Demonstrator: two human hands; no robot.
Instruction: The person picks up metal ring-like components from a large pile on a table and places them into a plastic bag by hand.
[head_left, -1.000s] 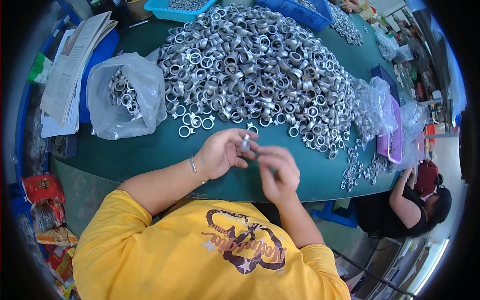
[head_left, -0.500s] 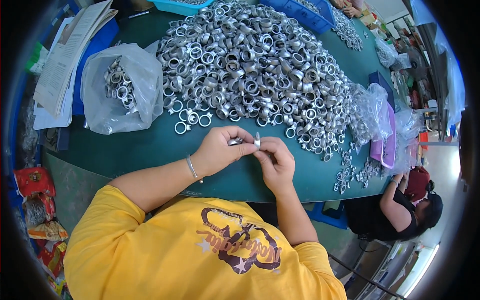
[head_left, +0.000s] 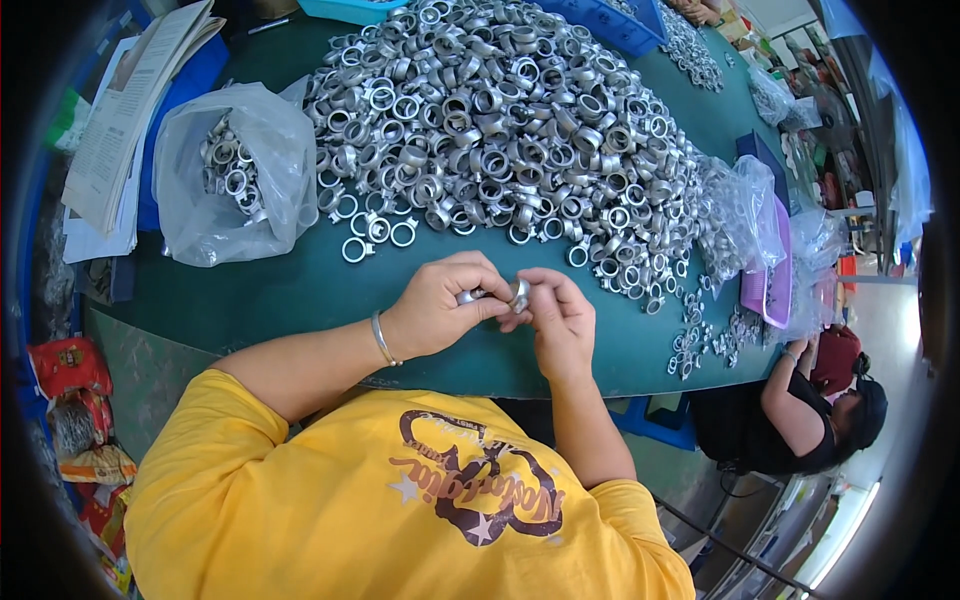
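Close together over the near part of the table, my two hands work at a small silvery metal ring (head_left: 520, 294). My right hand (head_left: 562, 325) pinches this ring between thumb and fingers. My left hand (head_left: 437, 305), with a bangle on its wrist, is closed on a silvery metal piece (head_left: 470, 296); its fingers hide most of it, so its kind does not show. The left fingertips reach close to the ring. Beyond my hands lies a big heap of similar metal rings (head_left: 490, 130), many with a small lug on the side.
At left, an open clear plastic bag (head_left: 180, 205) holds more rings, beside papers (head_left: 115, 130) and a blue bin. A blue crate (head_left: 610, 25) stands at the back. Small metal parts (head_left: 690, 345) and a purple basket (head_left: 778, 270) lie to the right, near another person (head_left: 790, 415).
The ring has turned between my fingers, its opening tilting into view. My right fingers have shifted around it, and my left hand has moved slightly.
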